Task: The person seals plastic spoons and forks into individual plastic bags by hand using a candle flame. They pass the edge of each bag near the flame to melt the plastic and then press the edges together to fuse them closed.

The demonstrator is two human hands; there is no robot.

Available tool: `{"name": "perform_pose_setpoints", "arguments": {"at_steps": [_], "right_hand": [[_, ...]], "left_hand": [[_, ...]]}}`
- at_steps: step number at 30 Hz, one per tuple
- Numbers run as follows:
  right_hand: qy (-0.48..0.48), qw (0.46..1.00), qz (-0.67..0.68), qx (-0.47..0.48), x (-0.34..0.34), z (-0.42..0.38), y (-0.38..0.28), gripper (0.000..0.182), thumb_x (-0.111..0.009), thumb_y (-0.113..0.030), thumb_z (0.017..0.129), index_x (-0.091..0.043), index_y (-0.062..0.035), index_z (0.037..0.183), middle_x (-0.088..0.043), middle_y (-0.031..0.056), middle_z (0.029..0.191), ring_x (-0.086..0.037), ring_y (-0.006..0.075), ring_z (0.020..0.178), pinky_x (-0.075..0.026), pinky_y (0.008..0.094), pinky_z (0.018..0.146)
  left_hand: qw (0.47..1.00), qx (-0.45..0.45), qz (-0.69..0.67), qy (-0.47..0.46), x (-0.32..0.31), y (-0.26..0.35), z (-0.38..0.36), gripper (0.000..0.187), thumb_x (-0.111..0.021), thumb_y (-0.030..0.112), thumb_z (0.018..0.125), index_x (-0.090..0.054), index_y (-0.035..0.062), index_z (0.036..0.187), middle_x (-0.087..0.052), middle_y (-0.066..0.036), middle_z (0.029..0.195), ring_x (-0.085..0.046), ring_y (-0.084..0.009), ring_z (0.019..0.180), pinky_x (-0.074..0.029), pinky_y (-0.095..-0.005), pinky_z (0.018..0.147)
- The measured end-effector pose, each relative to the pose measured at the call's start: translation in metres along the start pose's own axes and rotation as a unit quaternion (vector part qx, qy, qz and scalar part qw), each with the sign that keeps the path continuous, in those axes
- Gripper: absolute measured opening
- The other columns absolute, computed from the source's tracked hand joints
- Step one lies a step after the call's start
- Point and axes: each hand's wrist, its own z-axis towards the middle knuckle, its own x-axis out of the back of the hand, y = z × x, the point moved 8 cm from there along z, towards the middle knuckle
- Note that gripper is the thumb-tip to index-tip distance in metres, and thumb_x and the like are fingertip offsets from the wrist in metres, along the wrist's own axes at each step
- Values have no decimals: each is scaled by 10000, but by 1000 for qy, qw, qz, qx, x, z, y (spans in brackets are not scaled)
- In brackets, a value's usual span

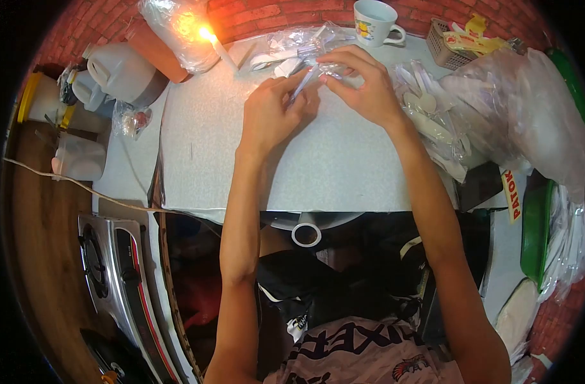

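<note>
Over the far middle of the white tabletop (216, 160), my left hand (271, 115) and my right hand (366, 86) come close together. Both sets of fingers pinch a small clear plastic packet (302, 83); a pale strip runs through it, and its contents are too glossy to make out. Just beyond my hands lie clear packets with white plastic spoons (273, 59). A lit white candle (225, 54) stands tilted to the left of them, its flame apart from my hands. More wrapped white spoons (427, 102) are piled right of my right hand.
A floral mug (376, 24) and a small basket (447, 51) stand at the back. Large plastic bags (529, 96) crowd the right side. Jugs (123, 73) and a plastic-wrapped roll (177, 32) stand on the left, above a gas stove (120, 269). A cord (81, 185) crosses the left edge.
</note>
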Motion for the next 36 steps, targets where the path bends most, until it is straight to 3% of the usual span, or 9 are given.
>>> {"name": "perform_pose_setpoints", "arguments": {"at_steps": [1, 3, 9, 15, 25, 34, 36], "right_hand": [[-1, 1000, 1, 0, -2, 0, 2, 240, -803, -136, 838, -743, -95, 1067, -694, 32, 1013, -655, 208, 930, -545, 334, 797], [30, 994, -71, 81, -1, -2, -5, 200, -798, -101, 822, -750, -83, 1015, -685, 57, 1008, -660, 247, 916, -547, 346, 803], [46, 990, -105, 87, 0, -1, -6, 149, -799, -103, 811, -748, -79, 950, -678, 41, 988, -646, 255, 962, -529, 363, 855], [44, 981, -149, 115, -2, -2, -14, 131, -798, -132, 805, -728, -101, 911, -669, 24, 1000, -625, 240, 988, -497, 378, 897], [6, 980, -146, 135, -8, -3, -17, 140, -783, -116, 811, -693, -81, 913, -663, 46, 1033, -610, 265, 1029, -497, 396, 905], [-16, 980, -188, 58, -18, -6, -5, 95, -644, -113, 928, -613, -66, 1005, -615, 72, 1065, -575, 305, 1041, -462, 418, 912], [-8, 978, -206, 33, -19, -8, 0, 90, -610, -115, 935, -593, -80, 1015, -595, 73, 1073, -566, 305, 1033, -442, 432, 903]], "left_hand": [[1000, 1, 0, 0, 1, 0, 0, 438, -696, 201, 893, -698, 180, 1330, -609, -119, 783, -573, -175, 702, -483, -325, 661], [1000, 2, 25, -8, 1, 0, 0, 486, -670, 173, 853, -685, 184, 1338, -682, -113, 914, -665, -279, 773, -536, -402, 717], [997, 18, -72, -2, -1, 2, 1, 452, -672, 191, 899, -677, 179, 1350, -686, -114, 996, -667, -271, 752, -540, -383, 719], [997, 24, -66, 5, -1, 6, 1, 357, -622, 278, 998, -692, 151, 1324, -701, -125, 1008, -683, -286, 759, -536, -390, 715], [1000, 18, -20, 4, -2, 9, 0, 337, -592, 285, 1012, -708, 145, 1297, -718, -123, 977, -691, -298, 766, -536, -397, 708], [1000, 2, -15, 8, -7, 8, -1, 320, -605, 261, 991, -724, 157, 1268, -731, -108, 941, -695, -316, 755, -535, -408, 667], [998, -48, 12, 32, -8, 13, -2, 365, -590, 268, 1010, -673, 189, 1357, -705, -141, 837, -653, -267, 635, -503, -394, 629]]}}
